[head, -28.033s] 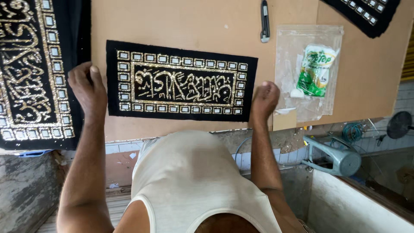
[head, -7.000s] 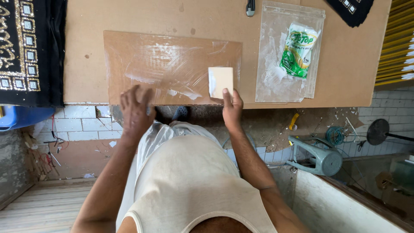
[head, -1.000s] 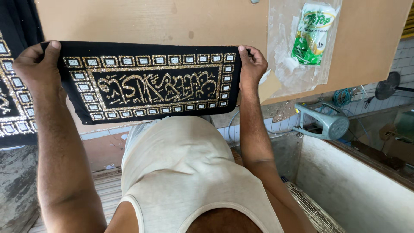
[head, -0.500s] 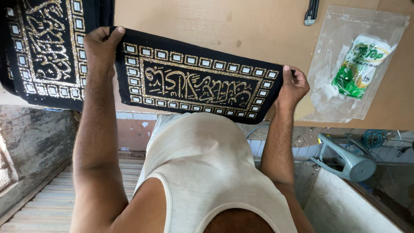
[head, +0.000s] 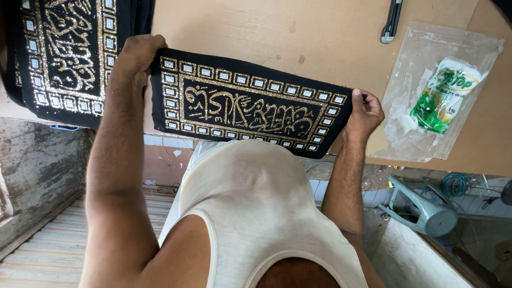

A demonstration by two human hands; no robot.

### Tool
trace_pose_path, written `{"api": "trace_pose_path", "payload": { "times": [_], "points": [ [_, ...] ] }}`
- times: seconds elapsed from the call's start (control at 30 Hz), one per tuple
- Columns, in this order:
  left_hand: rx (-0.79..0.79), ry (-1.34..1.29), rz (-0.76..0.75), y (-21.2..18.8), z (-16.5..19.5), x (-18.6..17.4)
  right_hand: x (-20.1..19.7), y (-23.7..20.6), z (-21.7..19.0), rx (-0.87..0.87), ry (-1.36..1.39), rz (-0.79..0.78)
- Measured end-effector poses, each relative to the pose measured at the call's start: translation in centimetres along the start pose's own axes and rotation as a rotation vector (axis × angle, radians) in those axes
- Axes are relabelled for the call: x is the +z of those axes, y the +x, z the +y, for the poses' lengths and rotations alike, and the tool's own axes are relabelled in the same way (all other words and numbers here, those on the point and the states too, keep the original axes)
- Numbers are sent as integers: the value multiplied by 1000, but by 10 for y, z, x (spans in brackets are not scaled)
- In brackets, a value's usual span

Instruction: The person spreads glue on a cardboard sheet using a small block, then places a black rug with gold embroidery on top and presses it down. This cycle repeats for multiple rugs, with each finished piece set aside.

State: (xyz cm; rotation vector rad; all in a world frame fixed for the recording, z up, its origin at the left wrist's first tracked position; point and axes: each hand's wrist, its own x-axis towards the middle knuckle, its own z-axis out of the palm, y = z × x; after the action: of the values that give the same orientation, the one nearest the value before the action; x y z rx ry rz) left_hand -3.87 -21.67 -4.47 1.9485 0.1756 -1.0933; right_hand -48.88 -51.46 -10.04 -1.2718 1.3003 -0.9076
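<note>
Both the left hand (head: 133, 58) and the right hand (head: 365, 109) grip the black glitter panel (head: 248, 104) by its ends, fingers closed on it. The stack of similar panels (head: 58, 53) lies at nine o'clock; laying it flat there needs level edges.

Across the middle of the frame, a black rectangular cloth panel (head: 250, 111) with glittering gold script and a border of small silver squares is held stretched out, the left hand (head: 136, 56) gripping its upper left corner and the right hand (head: 365, 109) pinching its right end. It hangs over the near edge of a brown board tabletop (head: 256, 26), tilted down toward the right. A larger matching black panel (head: 64, 53) lies in the upper left, while a utility knife (head: 392, 21) and a clear plastic bag (head: 442, 90) holding a green-and-white pouch (head: 445, 96) lie in the upper right.
</note>
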Motion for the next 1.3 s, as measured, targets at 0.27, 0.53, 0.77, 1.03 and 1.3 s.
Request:
{"api": "trace_pose_path", "payload": {
  "times": [0.27,0.53,0.77,1.03,1.3],
  "points": [
    [-19,46,-7,0,-12,0,1,-4,-1,75,98,-64],
    [131,-126,-126,-34,-83,-24,-42,-51,19,311,-24,-181],
    [301,-484,-37,-14,-87,-18,-28,-28,5,208,23,-184],
    [395,-688,-302,-19,-34,-26,-7,-5,-78,489,777,-497],
    [432,-650,-382,-38,-17,-23,-6,-12,-101,387,751,-487]
  ]
}}
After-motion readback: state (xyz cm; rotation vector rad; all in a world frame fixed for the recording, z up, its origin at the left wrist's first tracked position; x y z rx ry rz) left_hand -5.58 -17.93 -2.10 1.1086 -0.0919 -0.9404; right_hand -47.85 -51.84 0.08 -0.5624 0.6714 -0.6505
